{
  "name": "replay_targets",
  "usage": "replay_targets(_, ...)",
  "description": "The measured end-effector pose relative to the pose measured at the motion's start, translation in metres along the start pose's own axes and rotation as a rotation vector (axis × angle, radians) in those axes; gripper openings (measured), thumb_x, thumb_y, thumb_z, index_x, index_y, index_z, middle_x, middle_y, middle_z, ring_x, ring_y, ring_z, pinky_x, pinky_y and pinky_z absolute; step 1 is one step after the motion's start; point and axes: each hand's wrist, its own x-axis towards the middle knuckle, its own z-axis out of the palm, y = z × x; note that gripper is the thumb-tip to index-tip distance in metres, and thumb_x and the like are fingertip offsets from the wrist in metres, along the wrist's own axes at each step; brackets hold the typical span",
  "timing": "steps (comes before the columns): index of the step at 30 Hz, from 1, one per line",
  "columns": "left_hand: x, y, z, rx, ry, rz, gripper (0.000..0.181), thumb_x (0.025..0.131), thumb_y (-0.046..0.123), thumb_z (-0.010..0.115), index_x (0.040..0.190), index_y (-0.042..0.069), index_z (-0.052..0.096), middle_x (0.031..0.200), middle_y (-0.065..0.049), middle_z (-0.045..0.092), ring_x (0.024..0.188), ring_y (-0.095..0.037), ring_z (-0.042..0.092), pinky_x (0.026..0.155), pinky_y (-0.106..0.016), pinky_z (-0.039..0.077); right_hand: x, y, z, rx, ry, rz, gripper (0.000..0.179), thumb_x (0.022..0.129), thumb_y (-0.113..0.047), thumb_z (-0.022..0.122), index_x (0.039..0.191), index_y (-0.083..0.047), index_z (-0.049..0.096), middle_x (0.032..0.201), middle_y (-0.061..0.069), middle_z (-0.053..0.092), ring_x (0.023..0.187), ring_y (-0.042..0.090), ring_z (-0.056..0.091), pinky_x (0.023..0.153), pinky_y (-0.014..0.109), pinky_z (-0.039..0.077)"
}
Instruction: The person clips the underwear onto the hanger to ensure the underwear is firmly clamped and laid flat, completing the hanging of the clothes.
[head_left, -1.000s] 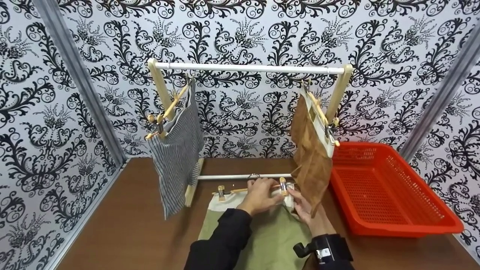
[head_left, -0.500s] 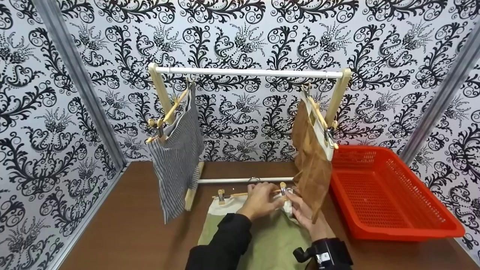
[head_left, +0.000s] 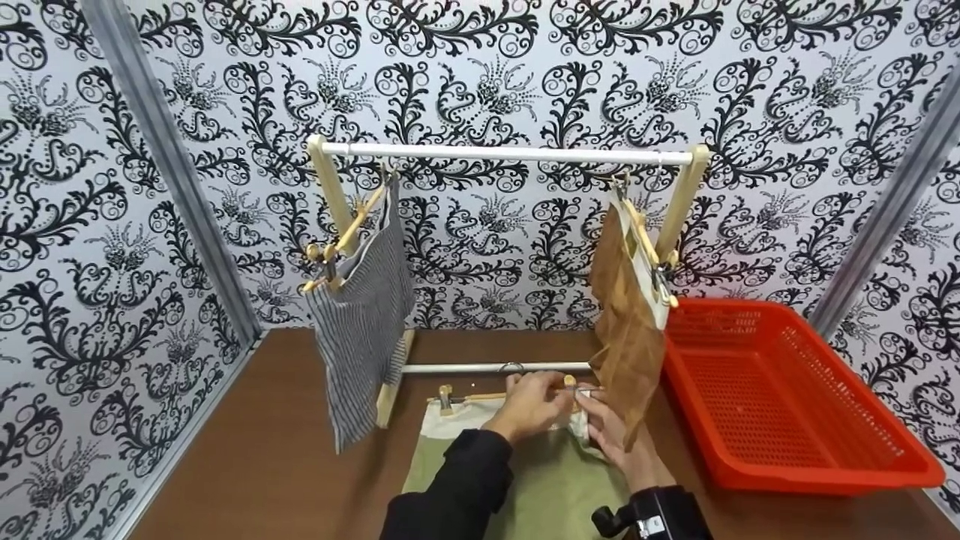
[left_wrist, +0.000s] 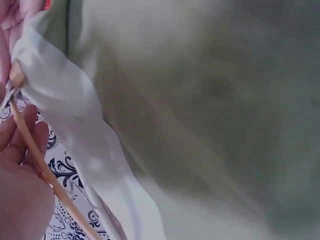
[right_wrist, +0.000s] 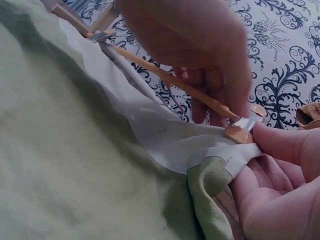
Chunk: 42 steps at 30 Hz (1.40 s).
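A green garment (head_left: 547,491) with a white waistband (right_wrist: 117,95) lies on the table beneath both hands. Along the waistband runs a wooden clip hanger (right_wrist: 185,89). Its left clip (head_left: 445,401) bites the waistband's left part. My left hand (head_left: 534,405) holds the hanger bar beside the right clip (right_wrist: 240,132), fingers curled behind the bar. At the waistband's right corner, my right hand (head_left: 611,433) pinches the folded cloth, its thumb against that clip. In the left wrist view, the hanger bar crosses the left fingers (left_wrist: 27,125), while the right hand shows only partly at the upper left.
Behind the hands stands a rack with a white top rail (head_left: 502,153). A striped garment (head_left: 364,322) hangs at its left, a brown one (head_left: 626,337) at its right, close to my right hand. A red plastic basket (head_left: 795,476) sits on the brown table (head_left: 247,450).
Both hands stay at the right clip, with small finger movements; the left fingers now cover more of it. The whole scene sits lower in the head view as the camera tilts.
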Motion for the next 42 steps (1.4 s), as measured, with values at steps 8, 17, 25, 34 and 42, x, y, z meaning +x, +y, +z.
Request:
replay_targets(8,0.003,0.013,0.009,-0.010,0.027,-0.074,0.036,0.106,0.036,0.047,0.107,0.014,0.076,0.105,-0.001,0.075,0.101,-0.023,0.065,0.089,-0.043,0.036,-0.006,-0.002,-0.003,-0.037,-0.049,0.001,0.030,0.099,-0.006,0.061,0.127,0.005,0.063,0.117,0.004,0.070,0.108,0.016,0.065,0.090,0.033,0.051)
replay_targets(17,0.008,0.011,0.005,-0.080,0.034,-0.155,0.042,0.106,0.041,0.045,0.115,0.011,0.074,0.114,-0.004,0.074,0.109,-0.027,0.065,0.095,-0.047,0.035,-0.003,-0.001,-0.008,-0.036,-0.181,0.043,0.013,0.099,-0.006,0.062,0.102,-0.012,0.073,0.098,0.000,0.074,0.093,0.018,0.067,0.081,0.032,0.051)
replay_targets(25,0.006,0.005,0.009,-0.112,0.019,-0.141,0.041,0.105,0.039,0.048,0.114,0.009,0.074,0.115,-0.005,0.074,0.109,-0.027,0.066,0.095,-0.047,0.035,-0.005,-0.003,-0.009,-0.185,-0.147,0.043,0.022,0.095,-0.008,0.068,0.114,0.002,0.066,0.101,0.005,0.071,0.091,0.020,0.067,0.081,0.036,0.054)
replay_targets(34,0.006,0.003,0.012,-0.141,0.013,-0.116,0.039,0.105,0.038,0.050,0.112,0.009,0.076,0.109,-0.001,0.075,0.104,-0.022,0.068,0.095,-0.045,0.034,-0.003,-0.006,-0.020,-0.332,-0.129,0.054,0.042,0.092,-0.016,0.075,0.124,0.009,0.062,0.107,0.006,0.070,0.101,0.023,0.067,0.088,0.043,0.054)
replay_targets(42,0.008,0.004,0.011,-0.160,0.017,-0.148,0.038,0.105,0.037,0.050,0.113,0.009,0.075,0.111,-0.002,0.075,0.105,-0.023,0.068,0.100,-0.048,0.031,-0.002,-0.010,-0.032,-0.410,-0.202,0.049,0.050,0.094,-0.020,0.072,0.129,0.013,0.056,0.115,0.008,0.068,0.106,0.024,0.065,0.091,0.047,0.053)
